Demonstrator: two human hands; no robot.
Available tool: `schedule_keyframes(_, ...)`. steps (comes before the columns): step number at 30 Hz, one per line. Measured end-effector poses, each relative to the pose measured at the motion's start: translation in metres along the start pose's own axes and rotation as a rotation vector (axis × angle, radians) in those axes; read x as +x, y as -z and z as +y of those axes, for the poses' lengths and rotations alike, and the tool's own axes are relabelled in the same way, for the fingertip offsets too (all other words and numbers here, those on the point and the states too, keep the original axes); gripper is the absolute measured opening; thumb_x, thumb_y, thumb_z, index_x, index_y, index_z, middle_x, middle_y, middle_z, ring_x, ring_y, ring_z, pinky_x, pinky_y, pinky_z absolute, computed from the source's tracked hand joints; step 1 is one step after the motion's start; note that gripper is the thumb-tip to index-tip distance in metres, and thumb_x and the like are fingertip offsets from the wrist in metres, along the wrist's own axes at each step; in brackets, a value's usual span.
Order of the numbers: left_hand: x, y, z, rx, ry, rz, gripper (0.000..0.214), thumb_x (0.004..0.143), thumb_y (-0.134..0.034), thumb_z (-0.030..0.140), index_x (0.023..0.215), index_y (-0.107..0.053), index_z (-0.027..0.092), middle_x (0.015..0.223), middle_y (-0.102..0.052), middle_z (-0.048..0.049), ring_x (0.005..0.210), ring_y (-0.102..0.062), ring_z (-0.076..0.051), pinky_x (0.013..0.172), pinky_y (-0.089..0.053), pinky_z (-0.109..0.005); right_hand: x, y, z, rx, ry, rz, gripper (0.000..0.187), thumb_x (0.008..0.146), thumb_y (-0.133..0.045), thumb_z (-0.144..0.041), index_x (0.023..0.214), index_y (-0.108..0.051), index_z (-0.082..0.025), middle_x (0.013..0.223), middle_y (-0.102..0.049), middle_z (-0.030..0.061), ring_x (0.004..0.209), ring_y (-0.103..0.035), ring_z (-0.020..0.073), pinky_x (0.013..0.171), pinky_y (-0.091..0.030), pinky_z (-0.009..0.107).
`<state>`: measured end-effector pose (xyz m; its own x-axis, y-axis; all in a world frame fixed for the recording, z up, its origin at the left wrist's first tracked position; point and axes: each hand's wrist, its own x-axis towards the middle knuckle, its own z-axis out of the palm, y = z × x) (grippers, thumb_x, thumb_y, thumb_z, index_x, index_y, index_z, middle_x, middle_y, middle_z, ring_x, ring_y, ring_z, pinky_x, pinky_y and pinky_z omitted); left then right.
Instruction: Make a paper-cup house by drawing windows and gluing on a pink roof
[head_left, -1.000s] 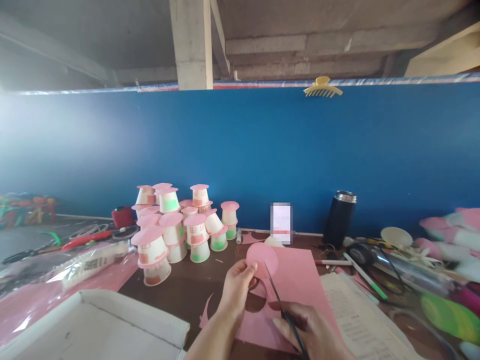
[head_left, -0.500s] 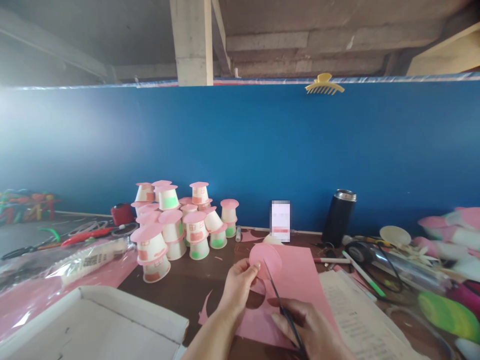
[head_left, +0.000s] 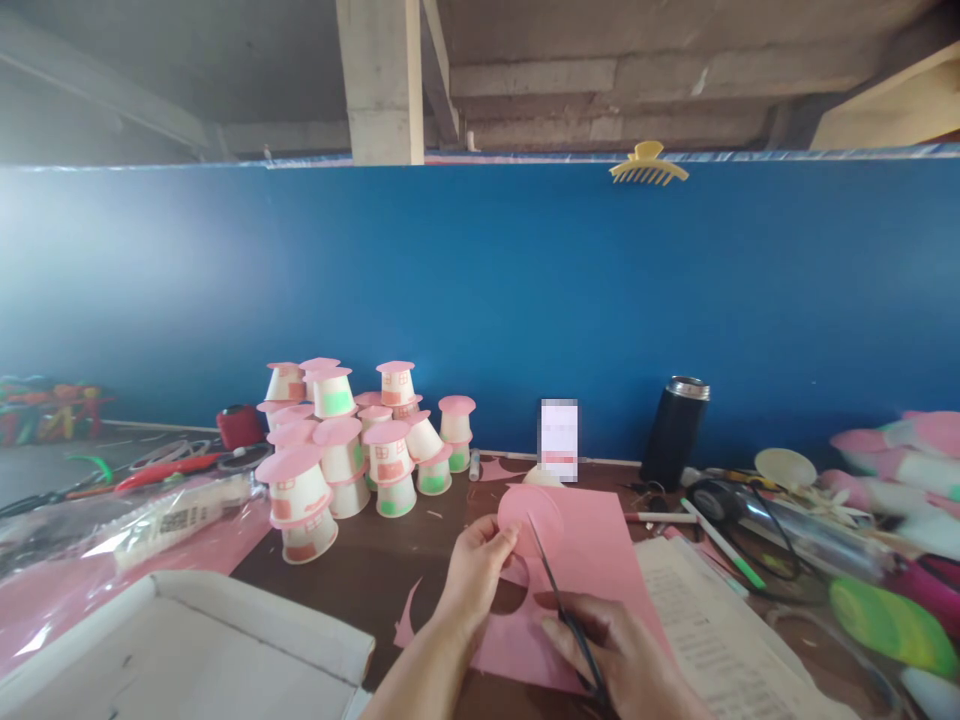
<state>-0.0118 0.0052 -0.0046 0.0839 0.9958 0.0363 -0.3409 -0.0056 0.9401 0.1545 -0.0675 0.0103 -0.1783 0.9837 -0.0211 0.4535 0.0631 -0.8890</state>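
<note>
Between the thumb and fingers of my left hand (head_left: pixel 480 558) is a pink paper circle (head_left: pixel 525 510), pinched at its lower left edge. My right hand (head_left: pixel 600 640) is closed round a pair of black scissors (head_left: pixel 564 605), whose blades point up and left onto the circle. Their tip lies near the middle of the disc. Beneath both hands lies a pink paper sheet (head_left: pixel 596 545) with a round hole cut out near its left side. A curved pink offcut (head_left: pixel 408 617) rests left of my left forearm.
Stacked paper cups with pink paper tops (head_left: pixel 390 465) stand at the back left. A white open box (head_left: pixel 247 650) fills the front left. A black bottle (head_left: pixel 676 435), a phone (head_left: pixel 559 440), printed sheets (head_left: pixel 705 620) and a green marker (head_left: pixel 724 545) lie behind and right.
Almost nothing differs; the view has shifted slightly. Both hands keep their hold, with the scissors still against the pink circle.
</note>
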Motion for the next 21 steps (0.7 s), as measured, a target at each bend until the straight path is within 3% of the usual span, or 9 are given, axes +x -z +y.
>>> schedule_keyframes(21, -0.0007, -0.001, 0.0014, 0.03, 0.008, 0.006, 0.036, 0.071, -0.074, 0.051, 0.07, -0.064, 0.016, 0.059, -0.052, 0.0024, 0.054, -0.039, -0.009, 0.054, -0.029, -0.022, 0.0008, -0.0019, -0.0012, -0.018, 0.03, -0.025, 0.056, 0.083, -0.059, -0.057, 0.115, -0.073, -0.012, 0.088, -0.075, 0.0071, 0.086, -0.066, 0.0287, 0.071, -0.049, 0.029)
